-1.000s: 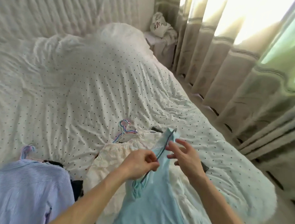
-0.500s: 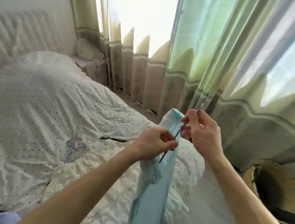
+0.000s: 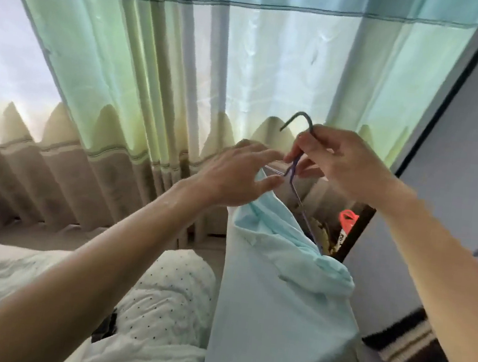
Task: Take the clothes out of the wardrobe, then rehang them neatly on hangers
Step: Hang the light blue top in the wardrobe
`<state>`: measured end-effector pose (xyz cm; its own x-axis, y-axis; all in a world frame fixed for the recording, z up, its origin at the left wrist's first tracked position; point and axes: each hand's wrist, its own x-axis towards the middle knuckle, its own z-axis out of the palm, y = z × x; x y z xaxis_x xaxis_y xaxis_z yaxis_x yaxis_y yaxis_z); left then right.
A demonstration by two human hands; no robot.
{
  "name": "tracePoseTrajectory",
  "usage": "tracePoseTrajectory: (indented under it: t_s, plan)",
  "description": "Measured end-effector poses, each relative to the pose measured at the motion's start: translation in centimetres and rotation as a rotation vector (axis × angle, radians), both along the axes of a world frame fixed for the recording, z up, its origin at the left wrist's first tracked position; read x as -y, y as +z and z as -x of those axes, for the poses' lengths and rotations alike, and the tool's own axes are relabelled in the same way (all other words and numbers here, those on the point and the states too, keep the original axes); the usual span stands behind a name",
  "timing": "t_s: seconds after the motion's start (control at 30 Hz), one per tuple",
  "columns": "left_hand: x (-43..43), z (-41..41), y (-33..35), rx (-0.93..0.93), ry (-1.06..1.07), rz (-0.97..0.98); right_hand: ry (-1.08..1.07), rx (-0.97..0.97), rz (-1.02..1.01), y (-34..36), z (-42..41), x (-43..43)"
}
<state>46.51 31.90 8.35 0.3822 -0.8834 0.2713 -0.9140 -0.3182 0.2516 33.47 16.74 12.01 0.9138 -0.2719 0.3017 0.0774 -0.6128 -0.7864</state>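
A light blue garment [image 3: 282, 290] hangs from a thin dark wire hanger [image 3: 294, 169] held up in front of the curtains. My right hand [image 3: 338, 162] grips the hanger's neck just under its hook, which sticks up above the fingers. My left hand [image 3: 238, 175] is at the garment's top edge by the hanger's neck, fingers stretched out and touching the cloth. The hanger's right arm runs down into the fabric and is partly hidden.
Green and beige curtains [image 3: 159, 88] fill the background. The bed with its white dotted duvet [image 3: 159, 296] lies at lower left. A grey wardrobe panel [image 3: 466, 165] stands at right, with a red item [image 3: 346, 218] in the dark gap beside it.
The view swung right, from the bed to the curtains and wardrobe. Both hands lifted the blue garment on its hanger off the bed; the left hand's fingers have straightened.
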Motion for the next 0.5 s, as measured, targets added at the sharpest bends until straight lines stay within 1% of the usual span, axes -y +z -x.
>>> tracePoseTrajectory:
  t_s: [0.1,0.17,0.23,0.3,0.4,0.5]
  plan:
    - [7.4,1.4,0.3,-0.022,-0.13,0.106,-0.127,0.062,-0.029,1.0,2.7,5.1]
    - [11.5,2.5,-0.2,-0.124,-0.227,0.158,-0.248,0.096,-0.025,0.7,5.2,8.2]
    - [14.9,3.9,-0.7,-0.272,-0.314,0.145,-0.388,0.11,-0.023,-0.2,8.1,10.8]
    - [17.8,5.4,-1.6,-0.353,-0.401,0.1,-0.507,0.055,-0.026,-2.0,11.5,12.7]
    - [22.0,7.1,-2.9,-0.436,-0.527,0.028,-0.67,-0.121,-0.046,-6.1,17.2,13.9]
    - [25.8,8.6,-3.0,-0.47,-0.658,0.042,-0.907,-0.233,-0.033,-9.6,22.0,13.0]
